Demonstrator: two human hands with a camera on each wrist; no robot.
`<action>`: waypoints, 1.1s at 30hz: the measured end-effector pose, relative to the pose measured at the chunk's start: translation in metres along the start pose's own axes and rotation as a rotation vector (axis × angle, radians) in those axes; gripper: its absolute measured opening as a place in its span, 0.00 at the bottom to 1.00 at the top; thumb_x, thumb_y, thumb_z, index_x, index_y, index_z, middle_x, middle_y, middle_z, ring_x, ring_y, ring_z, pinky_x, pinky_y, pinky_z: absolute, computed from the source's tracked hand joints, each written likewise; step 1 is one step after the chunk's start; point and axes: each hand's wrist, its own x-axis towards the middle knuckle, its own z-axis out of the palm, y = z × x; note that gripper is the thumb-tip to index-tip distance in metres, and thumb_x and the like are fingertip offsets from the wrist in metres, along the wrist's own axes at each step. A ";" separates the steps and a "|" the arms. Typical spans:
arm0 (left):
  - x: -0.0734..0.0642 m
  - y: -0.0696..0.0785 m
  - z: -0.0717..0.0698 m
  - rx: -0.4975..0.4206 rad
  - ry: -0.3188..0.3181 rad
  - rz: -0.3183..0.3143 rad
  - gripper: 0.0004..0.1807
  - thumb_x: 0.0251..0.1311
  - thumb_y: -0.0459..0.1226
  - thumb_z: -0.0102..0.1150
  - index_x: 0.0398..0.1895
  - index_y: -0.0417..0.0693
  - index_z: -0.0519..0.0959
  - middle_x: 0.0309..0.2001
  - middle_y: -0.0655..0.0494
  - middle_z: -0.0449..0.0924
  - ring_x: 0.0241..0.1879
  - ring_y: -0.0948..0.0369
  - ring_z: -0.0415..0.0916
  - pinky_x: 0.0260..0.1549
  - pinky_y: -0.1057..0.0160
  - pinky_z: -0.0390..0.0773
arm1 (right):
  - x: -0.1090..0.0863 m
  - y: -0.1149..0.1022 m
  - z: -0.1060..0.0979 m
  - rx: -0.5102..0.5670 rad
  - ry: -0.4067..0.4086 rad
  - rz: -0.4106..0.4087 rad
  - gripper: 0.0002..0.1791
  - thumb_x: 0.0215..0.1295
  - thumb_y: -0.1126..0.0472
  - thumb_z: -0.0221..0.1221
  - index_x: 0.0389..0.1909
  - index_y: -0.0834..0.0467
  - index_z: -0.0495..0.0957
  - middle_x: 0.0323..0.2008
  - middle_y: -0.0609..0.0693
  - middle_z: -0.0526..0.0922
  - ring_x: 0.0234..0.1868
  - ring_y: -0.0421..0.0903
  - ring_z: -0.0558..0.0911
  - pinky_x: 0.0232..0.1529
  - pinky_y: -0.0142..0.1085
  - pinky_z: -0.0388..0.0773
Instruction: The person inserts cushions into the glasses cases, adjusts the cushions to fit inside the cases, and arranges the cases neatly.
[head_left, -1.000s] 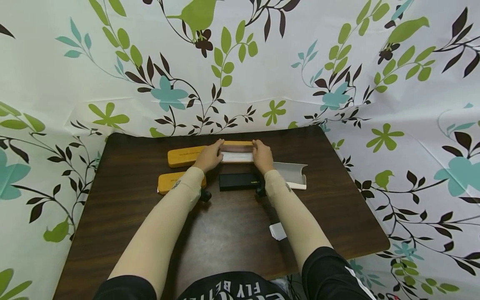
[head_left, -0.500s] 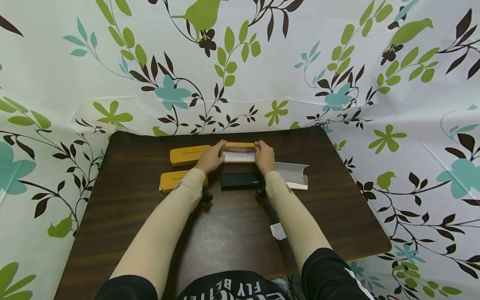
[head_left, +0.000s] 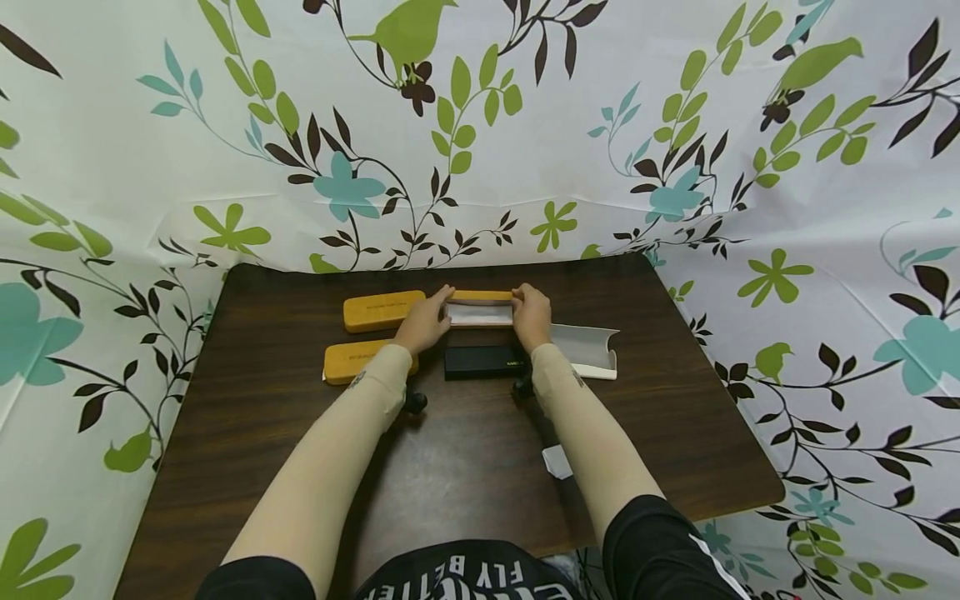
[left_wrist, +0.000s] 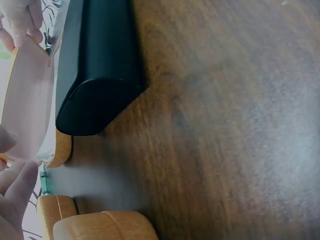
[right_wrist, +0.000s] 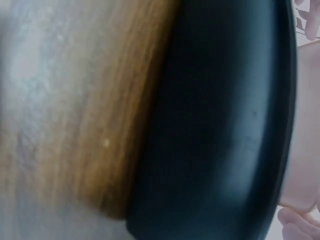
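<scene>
An open yellow glasses case (head_left: 480, 296) lies at the back of the table, its lid raised and a white lining showing below. My left hand (head_left: 423, 323) pinches the lid's left end between thumb and fingers, and my right hand (head_left: 532, 317) holds the right end. In the left wrist view, the lid's pale pink inner side (left_wrist: 30, 95) spans between both hands. In front of it sits a shut black glasses case (head_left: 483, 363), which fills much of the right wrist view and partly hides the lid there.
Two shut yellow cases, one at the back left (head_left: 382, 311) and one nearer (head_left: 356, 362), lie by my left arm. Right of my right hand is an open white carton (head_left: 588, 350). A small white paper piece (head_left: 557, 461) lies beside my right forearm. A patterned curtain (head_left: 480, 183) hangs behind the table.
The lid of the yellow glasses case has tilted down toward me between both hands, so less of its inner side shows. The head view has shifted slightly.
</scene>
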 end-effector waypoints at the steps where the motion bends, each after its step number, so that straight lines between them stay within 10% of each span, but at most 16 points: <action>1: -0.001 0.000 0.000 -0.004 -0.004 -0.003 0.35 0.70 0.30 0.57 0.79 0.45 0.59 0.79 0.47 0.55 0.18 0.59 0.63 0.24 0.62 0.67 | 0.000 0.000 0.000 0.003 0.000 0.002 0.08 0.73 0.67 0.59 0.48 0.64 0.83 0.49 0.57 0.86 0.50 0.56 0.84 0.51 0.46 0.80; 6: -0.003 -0.001 0.002 -0.053 -0.022 -0.015 0.36 0.71 0.30 0.56 0.79 0.47 0.58 0.80 0.52 0.51 0.47 0.53 0.80 0.25 0.62 0.67 | -0.002 0.001 0.000 0.037 -0.009 0.035 0.08 0.73 0.68 0.59 0.48 0.64 0.83 0.50 0.58 0.85 0.51 0.55 0.83 0.51 0.45 0.79; 11: -0.004 -0.005 0.004 -0.112 -0.032 -0.012 0.36 0.71 0.29 0.55 0.80 0.47 0.57 0.80 0.52 0.49 0.69 0.51 0.69 0.23 0.63 0.67 | -0.004 -0.001 -0.002 0.087 -0.025 0.085 0.08 0.73 0.69 0.58 0.48 0.64 0.83 0.48 0.58 0.85 0.48 0.54 0.83 0.46 0.44 0.79; 15: -0.005 -0.006 0.005 -0.102 -0.026 -0.005 0.35 0.71 0.30 0.55 0.80 0.47 0.57 0.80 0.52 0.51 0.48 0.52 0.81 0.21 0.64 0.66 | -0.006 -0.002 -0.003 0.129 -0.024 0.113 0.07 0.71 0.70 0.60 0.47 0.64 0.83 0.47 0.59 0.85 0.46 0.55 0.83 0.42 0.44 0.80; 19: -0.006 -0.006 0.006 -0.091 -0.017 0.011 0.35 0.70 0.30 0.55 0.79 0.46 0.59 0.79 0.51 0.53 0.19 0.55 0.66 0.21 0.64 0.67 | -0.007 0.000 -0.002 0.168 -0.015 0.128 0.07 0.71 0.70 0.60 0.46 0.64 0.83 0.48 0.58 0.85 0.48 0.54 0.84 0.43 0.44 0.80; 33: -0.011 -0.006 0.012 -0.062 -0.008 0.020 0.35 0.71 0.32 0.56 0.79 0.46 0.59 0.79 0.49 0.54 0.13 0.62 0.58 0.20 0.62 0.66 | -0.010 0.004 -0.002 0.176 -0.016 0.152 0.06 0.68 0.72 0.62 0.43 0.65 0.82 0.48 0.60 0.83 0.51 0.56 0.82 0.49 0.45 0.80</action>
